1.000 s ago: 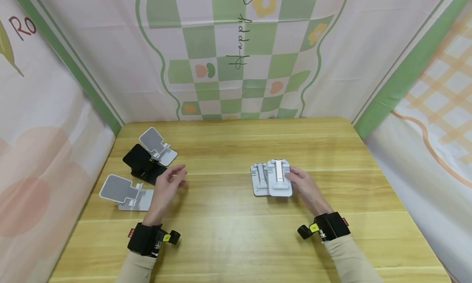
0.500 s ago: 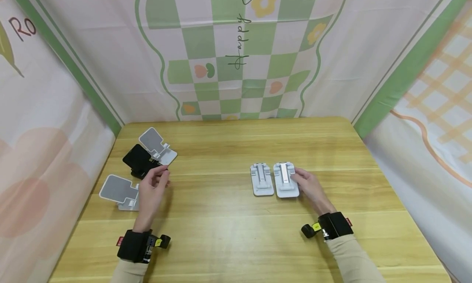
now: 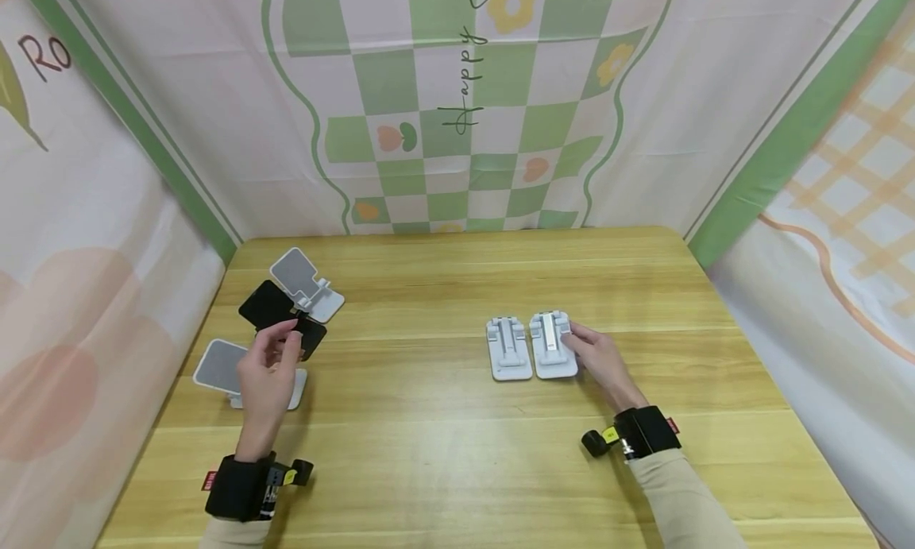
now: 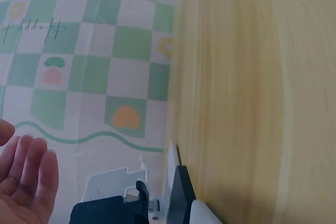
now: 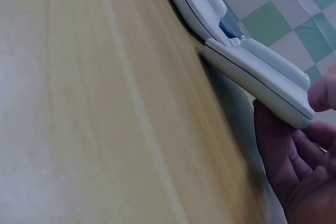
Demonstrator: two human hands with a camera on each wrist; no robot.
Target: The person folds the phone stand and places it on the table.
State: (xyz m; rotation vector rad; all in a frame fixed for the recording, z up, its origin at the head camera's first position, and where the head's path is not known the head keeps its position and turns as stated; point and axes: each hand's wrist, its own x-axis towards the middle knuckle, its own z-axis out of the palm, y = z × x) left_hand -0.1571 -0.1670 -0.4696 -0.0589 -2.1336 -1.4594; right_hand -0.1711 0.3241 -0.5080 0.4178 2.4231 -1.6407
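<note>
My right hand (image 3: pixel 604 365) pinches the outer edge of a folded white phone stand (image 3: pixel 552 350), thumb on top and fingers underneath. In the right wrist view this stand (image 5: pixel 257 74) is tilted, its near edge raised off the table. A second folded white phone stand (image 3: pixel 508 349) lies flat just left of it. My left hand (image 3: pixel 268 374) hovers with relaxed, bent fingers and holds nothing. It partly hides an unfolded white phone stand (image 3: pixel 218 365) and overlaps an unfolded black phone stand (image 3: pixel 268 303). Behind the black one, another unfolded white phone stand (image 3: pixel 295 272) has its grey pad raised.
A wooden table (image 3: pixel 429 454) carries all the stands. Patterned cloth (image 3: pixel 465 168) hangs along its back edge, with more cloth on the left (image 3: pixel 107 311) and right sides. Both wrists wear black straps with small cameras.
The right hand has shifted the held stand rightward off the other folded one, so the two now sit side by side. My left hand has moved left and slightly nearer, over the unfolded stands.
</note>
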